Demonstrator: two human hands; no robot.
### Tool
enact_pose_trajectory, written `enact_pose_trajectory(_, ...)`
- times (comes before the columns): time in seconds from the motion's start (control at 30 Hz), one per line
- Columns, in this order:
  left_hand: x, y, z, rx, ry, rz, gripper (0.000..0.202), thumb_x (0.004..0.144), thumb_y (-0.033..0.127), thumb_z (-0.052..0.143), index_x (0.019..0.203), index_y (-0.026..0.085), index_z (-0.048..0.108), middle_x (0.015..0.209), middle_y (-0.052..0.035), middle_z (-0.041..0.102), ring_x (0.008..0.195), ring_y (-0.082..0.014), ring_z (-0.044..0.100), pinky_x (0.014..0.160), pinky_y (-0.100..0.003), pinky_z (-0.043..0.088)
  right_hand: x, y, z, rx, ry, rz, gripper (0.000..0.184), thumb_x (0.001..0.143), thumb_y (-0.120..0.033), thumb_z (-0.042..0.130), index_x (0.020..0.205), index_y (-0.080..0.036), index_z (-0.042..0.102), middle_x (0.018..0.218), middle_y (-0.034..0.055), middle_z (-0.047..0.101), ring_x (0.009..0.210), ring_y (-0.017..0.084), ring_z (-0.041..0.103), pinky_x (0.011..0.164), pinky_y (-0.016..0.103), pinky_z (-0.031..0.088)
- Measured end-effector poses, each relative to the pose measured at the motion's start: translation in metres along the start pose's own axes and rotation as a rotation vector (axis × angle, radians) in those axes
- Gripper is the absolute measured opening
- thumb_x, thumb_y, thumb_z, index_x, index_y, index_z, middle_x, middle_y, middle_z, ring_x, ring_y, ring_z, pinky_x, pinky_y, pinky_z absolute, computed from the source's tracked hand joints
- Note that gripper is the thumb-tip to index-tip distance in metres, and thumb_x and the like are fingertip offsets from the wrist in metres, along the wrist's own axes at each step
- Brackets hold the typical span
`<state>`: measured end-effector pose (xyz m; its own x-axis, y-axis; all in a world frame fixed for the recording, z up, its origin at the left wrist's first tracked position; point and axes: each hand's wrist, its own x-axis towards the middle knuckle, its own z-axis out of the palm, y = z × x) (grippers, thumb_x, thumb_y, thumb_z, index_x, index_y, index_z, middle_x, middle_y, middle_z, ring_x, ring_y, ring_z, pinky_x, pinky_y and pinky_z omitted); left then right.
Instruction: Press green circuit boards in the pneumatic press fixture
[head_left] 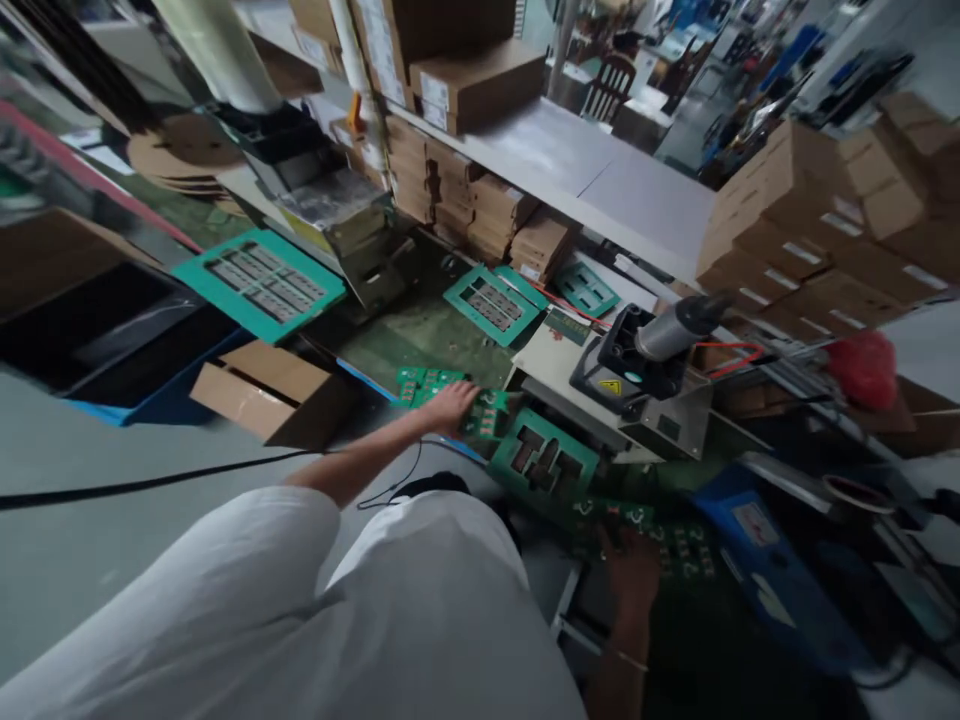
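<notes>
Circuit boards handled on either side of a slotted fixture

At far left, one teal slotted frame [231, 309] was seen, with one cardboard box [238, 402] placed near it. Next, one group of green printed circuit boards [409, 386] was partly covered by the left hand [453, 403]; whether a board was pinched or merely touched could not be told. Two more teal frames [517, 331] were seen farther back, then one dark green fixture [503, 463] with cut-outs, set between the hands. Behind it, one machine with a yellow warning label [628, 385] was seen. A second group of boards [688, 552] was reached by the right hand [634, 562], its grip obscured by shadow and blur. One blue case [776, 580] was seen beyond. Boards in neither group could be counted surely. Positioning of boards was judged to be in hand; careful edge holding would be called for next.
</notes>
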<state>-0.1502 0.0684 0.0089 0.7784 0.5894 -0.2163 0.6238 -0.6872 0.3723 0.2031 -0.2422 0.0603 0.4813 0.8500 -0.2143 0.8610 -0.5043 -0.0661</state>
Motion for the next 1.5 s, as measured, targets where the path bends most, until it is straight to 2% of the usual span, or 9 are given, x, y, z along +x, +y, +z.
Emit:
enact_pose_trajectory(0.2, -0.028, -0.102, 0.023, 0.0, -0.036, -0.417, 0.107, 0.054, 0.022, 0.091, 0.149, 0.003, 0.045, 0.15, -0.0303, 0.049, 0.142, -0.043, 0.043, 0.115, -0.048, 0.04, 0.01, -0.073, 0.005, 0.082, 0.024, 0.075, 0.048, 0.096, -0.05, 0.052, 0.104, -0.009, 0.077, 0.114, 0.0224, 0.076, 0.115, 0.036, 0.068, 0.1, 0.039, 0.051)
enact_pose_trajectory(0.33, -0.021, -0.128, 0.035, -0.031, -0.024, -0.45, 0.092, 0.072, 0.041, 0.083, 0.144, -0.005, 0.048, 0.15, -0.0308, 0.047, 0.143, -0.0428, 0.043, 0.116, -0.047, 0.038, 0.03, -0.127, 0.011, 0.094, 0.029, 0.14, 0.041, 0.093, -0.05, 0.059, 0.097, -0.013, 0.076, 0.108, 0.0187, 0.077, 0.109, 0.034, 0.068, 0.093, 0.038, 0.049)
enact_pose_trajectory(0.47, -0.013, -0.135, 0.043, -0.053, -0.04, -0.422, 0.095, 0.068, 0.045, 0.087, 0.143, -0.002, 0.052, 0.15, -0.0353, 0.048, 0.144, -0.0493, 0.04, 0.113, -0.06, 0.038, 0.05, -0.166, 0.016, 0.079, -0.013, 0.195, 0.038, 0.091, -0.049, 0.064, 0.098, -0.014, 0.075, 0.11, 0.0188, 0.076, 0.107, 0.032, 0.068, 0.091, 0.038, 0.047)
enact_pose_trajectory(0.6, 0.002, -0.112, 0.047, -0.068, -0.027, -0.31, 0.097, 0.074, 0.046, 0.08, 0.152, -0.001, 0.045, 0.157, -0.0343, 0.042, 0.155, -0.0479, 0.026, 0.121, -0.061, 0.03, 0.07, -0.18, 0.019, 0.055, -0.112, 0.256, 0.038, 0.094, -0.049, 0.064, 0.103, -0.013, 0.075, 0.114, 0.019, 0.075, 0.113, 0.033, 0.067, 0.094, 0.04, 0.045)
enact_pose_trajectory(0.8, 0.025, -0.019, 0.047, -0.109, 0.037, 0.147, 0.085, 0.095, 0.047, 0.058, 0.163, 0.003, 0.03, 0.172, -0.0253, 0.023, 0.162, -0.0352, 0.016, 0.13, -0.053, 0.015, 0.083, -0.175, 0.027, -0.02, -0.156, 0.247, 0.048, 0.097, -0.05, 0.062, 0.118, -0.008, 0.071, 0.125, 0.0231, 0.07, 0.12, 0.034, 0.063, 0.099, 0.044, 0.045)
enact_pose_trajectory(0.97, 0.045, 0.036, 0.055, -0.092, -0.114, 0.366, 0.101, 0.089, 0.059, 0.065, 0.165, 0.004, 0.027, 0.173, -0.0253, 0.02, 0.162, -0.0363, 0.016, 0.131, -0.052, 0.01, 0.087, -0.162, 0.028, -0.072, -0.163, 0.115, 0.055, 0.102, -0.058, 0.053, 0.119, -0.008, 0.07, 0.131, 0.0247, 0.066, 0.124, 0.034, 0.058, 0.103, 0.046, 0.041)
enact_pose_trajectory(1.13, 0.056, 0.042, 0.065, -0.039, -0.187, 0.379, 0.105, 0.087, 0.057, 0.071, 0.165, 0.003, 0.027, 0.173, -0.0258, 0.018, 0.162, -0.0353, 0.018, 0.131, -0.049, 0.008, 0.085, -0.109, 0.032, -0.027, -0.129, -0.008, 0.063, 0.1, -0.068, 0.049, 0.125, -0.014, 0.069, 0.137, 0.0204, 0.063, 0.127, 0.034, 0.055, 0.106, 0.044, 0.039)
enact_pose_trajectory(1.3, 0.056, 0.038, 0.069, -0.009, -0.153, 0.374, 0.101, 0.09, 0.054, 0.067, 0.167, 0.006, 0.024, 0.172, -0.0241, 0.021, 0.162, -0.0343, 0.019, 0.131, -0.05, 0.008, 0.079, -0.045, 0.059, 0.005, -0.029, -0.345, 0.09, 0.097, -0.074, 0.048, 0.159, -0.009, 0.04, 0.165, 0.022, 0.04, 0.154, 0.038, 0.029, 0.121, 0.051, 0.029)
enact_pose_trajectory(1.5, 0.051, 0.038, 0.07, 0.017, -0.152, 0.305, 0.098, 0.091, 0.051, 0.064, 0.168, 0.01, 0.019, 0.174, -0.0194, 0.02, 0.163, -0.0325, 0.014, 0.131, -0.051, 0.007, 0.081, -0.026, 0.082, 0.01, -0.006, -0.463, 0.094, 0.098, -0.073, 0.042, 0.165, -0.009, 0.03, 0.168, 0.0198, 0.035, 0.16, 0.037, 0.02, 0.129, 0.054, 0.016)
